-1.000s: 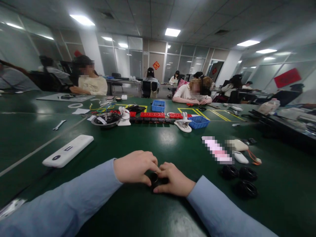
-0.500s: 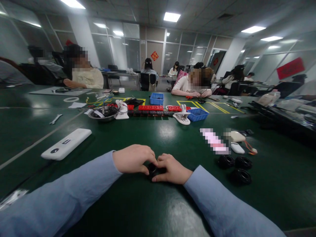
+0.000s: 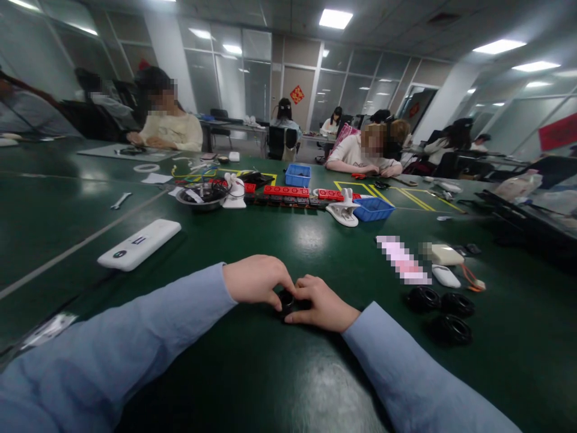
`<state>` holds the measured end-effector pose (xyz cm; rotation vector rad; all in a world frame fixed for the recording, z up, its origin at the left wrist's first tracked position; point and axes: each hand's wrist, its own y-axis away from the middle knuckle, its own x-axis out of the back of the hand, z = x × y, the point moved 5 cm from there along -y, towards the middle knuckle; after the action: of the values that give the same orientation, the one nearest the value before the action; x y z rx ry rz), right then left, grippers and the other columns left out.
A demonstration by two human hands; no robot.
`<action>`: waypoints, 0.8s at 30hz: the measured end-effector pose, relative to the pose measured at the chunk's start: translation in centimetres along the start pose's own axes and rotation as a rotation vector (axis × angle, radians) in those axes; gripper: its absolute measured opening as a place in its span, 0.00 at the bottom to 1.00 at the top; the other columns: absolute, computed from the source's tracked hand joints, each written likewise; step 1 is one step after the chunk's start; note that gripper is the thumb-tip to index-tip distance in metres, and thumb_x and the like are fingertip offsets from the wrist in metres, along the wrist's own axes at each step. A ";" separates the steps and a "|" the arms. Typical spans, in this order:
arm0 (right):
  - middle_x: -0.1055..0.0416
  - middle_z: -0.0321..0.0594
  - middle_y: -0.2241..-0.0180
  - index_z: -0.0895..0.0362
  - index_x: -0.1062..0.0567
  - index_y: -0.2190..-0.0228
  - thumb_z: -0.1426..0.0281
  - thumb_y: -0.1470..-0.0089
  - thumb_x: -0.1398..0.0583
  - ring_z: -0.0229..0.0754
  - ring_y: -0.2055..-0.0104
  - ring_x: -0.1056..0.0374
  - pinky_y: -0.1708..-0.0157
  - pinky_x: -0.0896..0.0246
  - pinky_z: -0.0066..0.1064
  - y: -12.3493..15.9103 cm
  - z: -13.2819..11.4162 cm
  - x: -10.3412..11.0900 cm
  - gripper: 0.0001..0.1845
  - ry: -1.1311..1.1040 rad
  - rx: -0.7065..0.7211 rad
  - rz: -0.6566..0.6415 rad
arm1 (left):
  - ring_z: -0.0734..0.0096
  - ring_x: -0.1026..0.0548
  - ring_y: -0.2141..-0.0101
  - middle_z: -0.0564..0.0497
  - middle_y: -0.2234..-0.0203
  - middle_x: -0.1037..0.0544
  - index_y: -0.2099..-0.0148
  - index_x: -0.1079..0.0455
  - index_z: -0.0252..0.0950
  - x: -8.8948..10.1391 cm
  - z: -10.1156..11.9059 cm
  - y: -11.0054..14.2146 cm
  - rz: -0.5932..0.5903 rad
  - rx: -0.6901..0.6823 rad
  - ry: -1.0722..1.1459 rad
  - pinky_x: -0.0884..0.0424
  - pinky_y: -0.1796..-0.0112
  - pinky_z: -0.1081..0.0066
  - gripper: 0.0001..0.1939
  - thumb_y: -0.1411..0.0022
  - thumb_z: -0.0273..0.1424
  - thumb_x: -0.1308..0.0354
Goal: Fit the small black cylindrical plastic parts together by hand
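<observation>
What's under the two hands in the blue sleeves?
A small black round part peeks out between the left hand and right hand, held by the fingertips over the green table. The fingers cover most of it, so its full shape is hidden.

Bright ceiling panels, tabletop glare, warped edges

The table [image 3: 288,240] is dark green, crossed by a pale grey line toward its left edge and yellow lines toward its far edge. Both sleeves [image 3: 135,343] are light blue, and the small part [image 3: 285,299] pinched between the hands is black, like the three rings [image 3: 444,313] toward the right edge. A white flat device [image 3: 139,243] lies toward the left edge; along the far middle sit red blocks [image 3: 286,191], two blue trays [image 3: 373,208] and a white clip [image 3: 343,211].
</observation>
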<state>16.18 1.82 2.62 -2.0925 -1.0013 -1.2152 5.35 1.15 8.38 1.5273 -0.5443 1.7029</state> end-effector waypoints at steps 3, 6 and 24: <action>0.32 0.39 0.69 0.55 0.23 0.65 0.57 0.56 0.36 0.40 0.65 0.39 0.64 0.47 0.32 0.0 0.0 0.0 0.18 0.003 0.008 0.004 | 0.66 0.27 0.60 0.52 0.62 0.22 0.52 0.28 0.45 0.0 0.0 0.0 -0.002 0.017 -0.015 0.35 0.62 0.73 0.19 0.48 0.35 0.37; 0.33 0.39 0.69 0.55 0.23 0.64 0.56 0.55 0.36 0.41 0.65 0.40 0.64 0.48 0.31 0.1 0.0 -0.1 0.18 0.005 0.025 0.008 | 0.66 0.26 0.62 0.53 0.64 0.22 0.53 0.28 0.46 0.0 0.1 0.0 -0.003 0.040 -0.031 0.35 0.65 0.73 0.18 0.48 0.36 0.37; 0.34 0.38 0.71 0.56 0.23 0.67 0.56 0.56 0.36 0.39 0.67 0.40 0.66 0.48 0.30 0.1 0.3 -0.2 0.17 0.010 0.028 0.030 | 0.61 0.25 0.65 0.48 0.70 0.22 0.61 0.25 0.37 0.4 1.9 0.3 0.020 0.306 -0.204 0.35 0.70 0.71 0.17 0.49 0.44 0.39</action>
<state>16.31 1.90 2.32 -2.0703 -0.9734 -1.1888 6.28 -0.35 9.18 1.9338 -0.4153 1.7149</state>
